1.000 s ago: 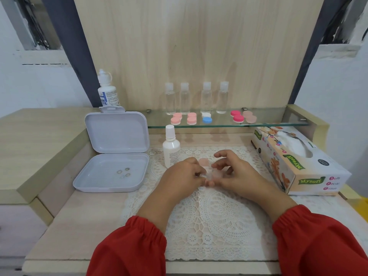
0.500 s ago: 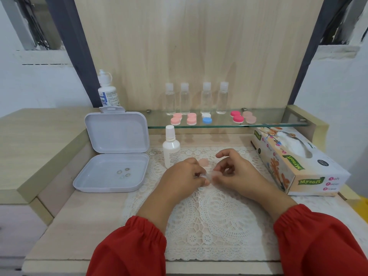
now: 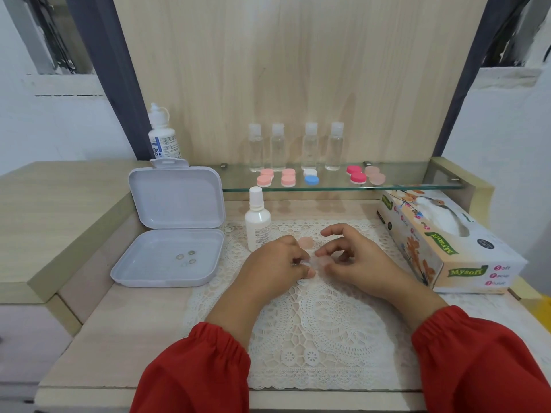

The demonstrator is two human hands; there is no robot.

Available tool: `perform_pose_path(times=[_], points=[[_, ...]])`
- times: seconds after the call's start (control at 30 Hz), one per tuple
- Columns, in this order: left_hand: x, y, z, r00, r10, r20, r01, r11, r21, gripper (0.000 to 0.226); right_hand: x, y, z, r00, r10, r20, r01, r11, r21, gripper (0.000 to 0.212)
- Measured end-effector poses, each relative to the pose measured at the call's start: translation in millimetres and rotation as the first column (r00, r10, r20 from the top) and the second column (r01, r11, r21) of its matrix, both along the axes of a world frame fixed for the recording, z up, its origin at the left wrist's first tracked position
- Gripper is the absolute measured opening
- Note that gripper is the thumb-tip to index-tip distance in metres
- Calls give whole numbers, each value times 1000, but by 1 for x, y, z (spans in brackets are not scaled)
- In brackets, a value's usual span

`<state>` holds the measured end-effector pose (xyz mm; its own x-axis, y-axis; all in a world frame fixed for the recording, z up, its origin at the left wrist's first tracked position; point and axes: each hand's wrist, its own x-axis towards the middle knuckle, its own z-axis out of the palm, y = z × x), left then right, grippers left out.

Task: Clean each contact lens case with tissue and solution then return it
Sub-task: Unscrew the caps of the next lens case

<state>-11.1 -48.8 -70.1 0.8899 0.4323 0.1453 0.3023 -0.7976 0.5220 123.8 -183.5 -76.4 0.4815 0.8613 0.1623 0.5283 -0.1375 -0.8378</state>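
Where the two sets of fingers meet over the white lace doily [image 3: 313, 323], a small translucent pale-pink contact lens case [image 3: 317, 261] lies low between them, its long axis seemingly running across from one hand to the other, though it is too faint to be sure. The left hand [image 3: 277, 263] curls its fingers [image 3: 299, 260] round the case's near end and pinches it; the right hand [image 3: 351, 257] has its fingers [image 3: 323, 251] bent and closing on the far end, the forefinger lifted clear above. Just beyond the fingertips, touching the doily, rests a loose peach round cap [image 3: 305, 242], likely unscrewed from this case. Further left of the left hand stands the small white solution bottle [image 3: 257, 226]; well right of the right hand is the floral tissue box [image 3: 441, 239], which that hand is nearer to. Beyond both, the glass shelf [image 3: 417, 178] carries the other cases.
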Motion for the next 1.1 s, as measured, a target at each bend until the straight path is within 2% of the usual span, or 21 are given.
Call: perform_pose_path(times=[0.1, 0.33, 0.47, 0.67, 0.83, 0.97, 1.1], points=[[0, -1, 1, 1000, -3, -3, 3, 1000, 8, 30, 0, 0, 0, 998, -44, 52, 46, 999, -24, 57], [0, -1, 0, 1000, 3, 1, -3, 1000, -17, 32, 2, -1, 1, 999, -12, 41, 12, 1000, 5, 44], [0, -1, 1, 1000, -5, -9, 5, 1000, 17, 31, 1, 0, 0, 997, -25, 70, 28, 999, -29, 60], [0, -1, 1, 1000, 0, -6, 0, 1000, 0, 33, 2, 1, -2, 994, -18, 108, 16, 1000, 14, 42], [0, -1, 2, 1000, -3, -18, 3, 1000, 25, 31, 2, 2, -2, 992, -25, 123, 31, 999, -44, 60], [0, -1, 2, 1000, 0, -15, 0, 1000, 5, 31, 1, 0, -1, 988, -12, 157, 15, 1000, -18, 41], [0, 0, 1, 1000, -2, -14, 2, 1000, 11, 31, 1, -1, -1, 984, 17, 175, -9, 999, -47, 49]])
